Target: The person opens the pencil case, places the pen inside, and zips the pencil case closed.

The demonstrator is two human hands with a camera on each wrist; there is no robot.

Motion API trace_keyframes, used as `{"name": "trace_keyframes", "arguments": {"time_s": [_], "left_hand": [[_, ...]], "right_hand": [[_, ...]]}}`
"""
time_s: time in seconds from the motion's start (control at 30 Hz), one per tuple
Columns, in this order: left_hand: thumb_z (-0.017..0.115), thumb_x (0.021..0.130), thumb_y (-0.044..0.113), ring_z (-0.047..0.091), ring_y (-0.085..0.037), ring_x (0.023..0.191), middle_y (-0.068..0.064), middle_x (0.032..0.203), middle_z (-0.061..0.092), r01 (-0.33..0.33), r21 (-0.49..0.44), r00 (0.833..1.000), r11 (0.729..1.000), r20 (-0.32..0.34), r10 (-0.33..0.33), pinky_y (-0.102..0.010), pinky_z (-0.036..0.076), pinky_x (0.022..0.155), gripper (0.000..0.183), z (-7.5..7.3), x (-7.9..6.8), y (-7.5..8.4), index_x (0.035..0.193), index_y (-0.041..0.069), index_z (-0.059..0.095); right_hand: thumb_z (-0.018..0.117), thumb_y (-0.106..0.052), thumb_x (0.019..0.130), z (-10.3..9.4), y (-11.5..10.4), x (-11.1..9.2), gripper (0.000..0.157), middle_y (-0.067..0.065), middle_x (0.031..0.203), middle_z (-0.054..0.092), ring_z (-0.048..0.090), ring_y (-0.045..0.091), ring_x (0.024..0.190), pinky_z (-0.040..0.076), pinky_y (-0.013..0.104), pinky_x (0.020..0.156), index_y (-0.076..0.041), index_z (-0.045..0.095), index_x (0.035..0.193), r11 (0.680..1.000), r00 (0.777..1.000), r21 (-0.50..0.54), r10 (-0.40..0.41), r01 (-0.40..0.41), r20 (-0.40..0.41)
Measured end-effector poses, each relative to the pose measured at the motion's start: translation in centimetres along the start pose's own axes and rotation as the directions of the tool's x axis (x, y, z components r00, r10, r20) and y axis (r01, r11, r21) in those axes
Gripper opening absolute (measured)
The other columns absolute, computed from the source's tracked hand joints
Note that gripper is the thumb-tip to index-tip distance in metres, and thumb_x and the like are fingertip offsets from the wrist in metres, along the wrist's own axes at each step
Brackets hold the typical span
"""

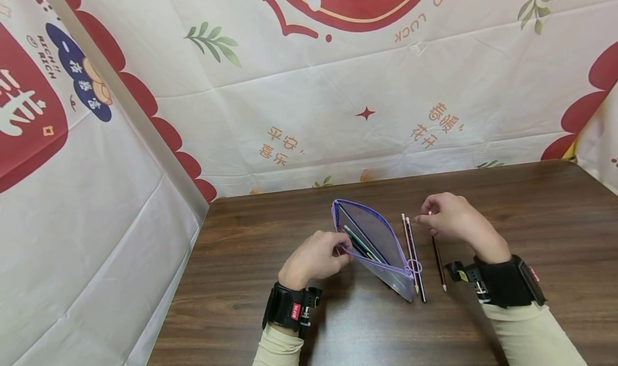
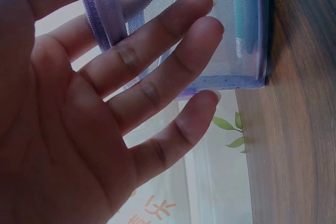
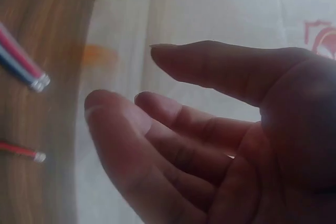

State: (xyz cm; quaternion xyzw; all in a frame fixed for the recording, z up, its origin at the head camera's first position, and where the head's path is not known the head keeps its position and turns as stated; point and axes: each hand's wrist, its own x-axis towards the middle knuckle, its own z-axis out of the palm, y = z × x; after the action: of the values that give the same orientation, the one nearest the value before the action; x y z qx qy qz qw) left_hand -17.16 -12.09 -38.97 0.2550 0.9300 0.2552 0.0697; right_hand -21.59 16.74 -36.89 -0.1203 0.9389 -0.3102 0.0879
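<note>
A mesh zip pencil pouch [image 1: 386, 280] with purple edging lies tilted on the table, its mouth gaping. Several pencils [image 1: 362, 245] show inside. My left hand [image 1: 316, 256] pinches the pouch's near rim between thumb and index finger; in the left wrist view the other fingers spread beside the mesh [image 2: 210, 40]. To the right of the pouch two pencils [image 1: 412, 253] lie side by side. Farther right is a single dark reddish pencil [image 1: 439, 264], with my right hand [image 1: 454, 218] above its far end. In the right wrist view, that hand's thumb and fingers [image 3: 184, 72] stand apart, holding nothing.
The brown wooden table [image 1: 241, 280] meets a white printed cloth [image 1: 314, 108] hung along its back. Another cloth-covered side [image 1: 120, 237] borders the left. Each wrist wears a black strap with a camera, the right one [image 1: 507, 283] standing above the table.
</note>
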Motion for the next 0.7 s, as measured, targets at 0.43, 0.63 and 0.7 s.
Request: {"name": "trace_keyframes", "arguments": {"time_s": [0.43, 0.63, 0.7], "left_hand": [[0.065, 0.085, 0.020, 0.054, -0.004, 0.068, 0.009, 0.077, 0.062, 0.002, -0.003, 1.000, 1.000, 0.001, -0.002, -0.020, 0.045, 0.057, 0.005, 0.1, 0.0, -0.1, 0.089, 0.017, 0.066], [0.065, 0.085, 0.021, 0.054, -0.003, 0.069, 0.009, 0.078, 0.063, 0.000, -0.005, 1.000, 1.000, 0.007, 0.000, -0.020, 0.046, 0.058, 0.006, 0.1, 0.1, -0.2, 0.089, 0.017, 0.066], [0.065, 0.085, 0.021, 0.054, -0.003, 0.069, 0.009, 0.078, 0.063, 0.000, -0.007, 1.000, 1.000, 0.008, 0.000, -0.020, 0.046, 0.058, 0.006, 0.0, 0.1, -0.2, 0.089, 0.017, 0.066]], "right_hand": [[0.060, -0.015, 0.088, 0.5, 2.9, 1.0, 0.020, 0.010, 0.069, 0.062, 0.062, 0.017, 0.060, 0.054, 0.035, 0.055, 0.002, 0.052, 0.084, 0.996, 0.987, 0.032, 0.078, -0.084, 0.138], [0.063, -0.011, 0.084, 1.0, 4.1, 1.2, 0.021, 0.008, 0.063, 0.060, 0.062, 0.018, 0.055, 0.055, 0.035, 0.053, -0.003, 0.053, 0.068, 0.991, 0.974, 0.034, 0.119, -0.128, 0.190], [0.066, -0.012, 0.083, 1.1, 4.3, 1.3, 0.023, 0.008, 0.063, 0.060, 0.062, 0.017, 0.053, 0.056, 0.035, 0.053, -0.003, 0.054, 0.066, 0.987, 0.969, 0.038, 0.147, -0.157, 0.201]]}}
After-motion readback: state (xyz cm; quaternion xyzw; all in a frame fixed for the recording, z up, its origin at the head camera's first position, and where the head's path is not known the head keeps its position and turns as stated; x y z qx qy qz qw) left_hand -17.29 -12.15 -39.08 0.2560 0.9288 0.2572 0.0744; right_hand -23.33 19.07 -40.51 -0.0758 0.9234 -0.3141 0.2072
